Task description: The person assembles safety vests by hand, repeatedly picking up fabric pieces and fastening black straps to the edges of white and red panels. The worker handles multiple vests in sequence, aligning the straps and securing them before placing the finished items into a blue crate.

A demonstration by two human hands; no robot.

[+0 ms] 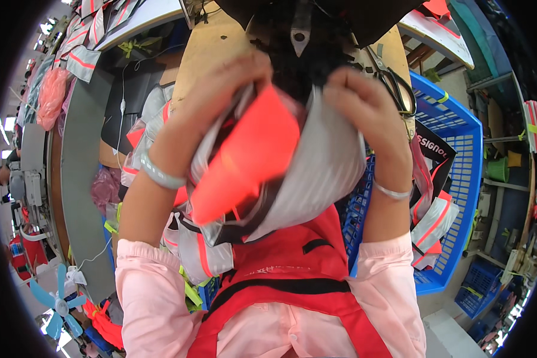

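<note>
A floppy sewn fabric piece, bright coral [250, 155] and silvery grey with black edging, hangs between my hands above my lap. My left hand [244, 74] is closed on its upper left edge, by the coral panel. With curled fingers, my right hand [361, 98] grips the grey panel's [328, 161] upper edge at the right. Both hands are somewhat smeared by motion, and the fabric hides some fingertips. Just beyond them, a pointed metal machine part [300, 39] sticks out over the wooden table [212, 48], under a dark cover.
Black-handled scissors [400, 89] lie at the table's right edge. A blue plastic basket [474, 161] on my right holds grey and coral fabric pieces [432, 221]. More such pieces [206, 253] are heaped by my left arm. A light blue fan [59, 304] stands at the lower left.
</note>
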